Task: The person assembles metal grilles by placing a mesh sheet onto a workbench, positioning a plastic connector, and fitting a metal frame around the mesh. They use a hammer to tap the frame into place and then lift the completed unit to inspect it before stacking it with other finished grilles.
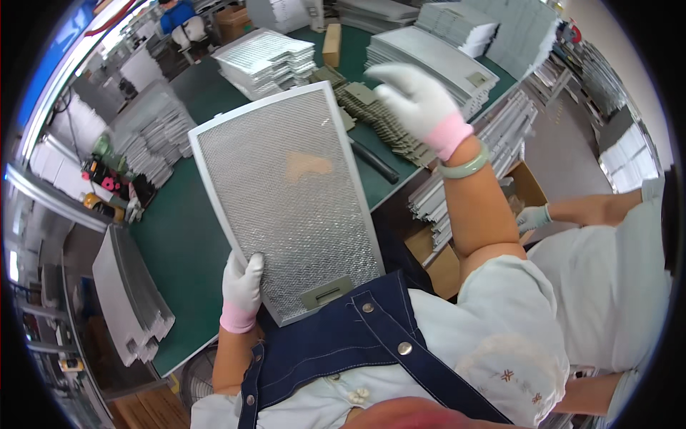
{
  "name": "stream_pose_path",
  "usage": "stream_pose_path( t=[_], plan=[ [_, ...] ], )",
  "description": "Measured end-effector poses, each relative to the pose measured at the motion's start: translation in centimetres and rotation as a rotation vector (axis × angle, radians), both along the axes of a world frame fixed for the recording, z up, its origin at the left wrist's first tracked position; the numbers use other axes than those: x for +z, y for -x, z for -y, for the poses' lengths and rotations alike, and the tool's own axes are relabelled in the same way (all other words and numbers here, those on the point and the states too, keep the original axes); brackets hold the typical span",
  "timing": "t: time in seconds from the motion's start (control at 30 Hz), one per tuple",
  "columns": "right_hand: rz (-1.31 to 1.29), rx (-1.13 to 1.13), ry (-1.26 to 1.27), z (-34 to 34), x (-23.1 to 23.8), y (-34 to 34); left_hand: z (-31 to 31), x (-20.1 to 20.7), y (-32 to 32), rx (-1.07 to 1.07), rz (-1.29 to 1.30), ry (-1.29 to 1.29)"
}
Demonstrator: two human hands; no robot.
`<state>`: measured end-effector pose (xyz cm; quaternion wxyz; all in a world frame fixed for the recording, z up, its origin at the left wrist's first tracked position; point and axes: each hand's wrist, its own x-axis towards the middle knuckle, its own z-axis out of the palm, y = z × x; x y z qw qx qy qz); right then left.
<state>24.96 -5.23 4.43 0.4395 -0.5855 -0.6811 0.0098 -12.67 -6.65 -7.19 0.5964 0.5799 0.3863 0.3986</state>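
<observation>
My left hand (243,289), in a white glove with a pink cuff, grips the lower left edge of a metal mesh filter panel (286,214), thumb on its front. The panel leans upright before my apron, its silvery frame closed round the mesh. An olive plate with a slot (326,292) sits at its lower edge. My right hand (418,96), gloved alike, is raised right of the panel's top with its fingers stretched out and nothing visible in it. Below and beside it lie rows of olive metal plates (386,125) on the green table (179,236).
A black rod-like tool (375,163) lies beside the panel. Stacks of silvery panels (264,57) and frames (429,61) stand at the back. Curved metal sheets (125,300) lie at the left edge, near a power tool (103,204). At right, a co-worker's gloved hand (532,218) is by a carton (527,184).
</observation>
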Motion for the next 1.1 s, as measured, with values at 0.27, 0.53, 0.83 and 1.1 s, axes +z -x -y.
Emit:
stream_pose_path(
  t=[0.27, 0.53, 0.83, 1.1],
  plan=[
    [-0.103, 0.143, -0.152, -2.4, -1.3, -0.1, -0.2, 1.2, -1.0, -0.028, -0.034, -0.048],
    [-0.937, 1.192, 0.204, -8.6, -0.7, -4.3, -0.1, 1.1, -0.3, -0.081, -0.087, -0.091],
    [-1.143, 1.141, 0.022, -3.2, -1.8, -0.7, 0.2, 0.7, 0.4, -0.064, -0.042, -0.039],
    [-1.075, 0.819, -0.117, -1.9, -1.8, 1.2, 1.1, 1.6, 0.4, -0.081, -0.047, -0.135]
  ],
)
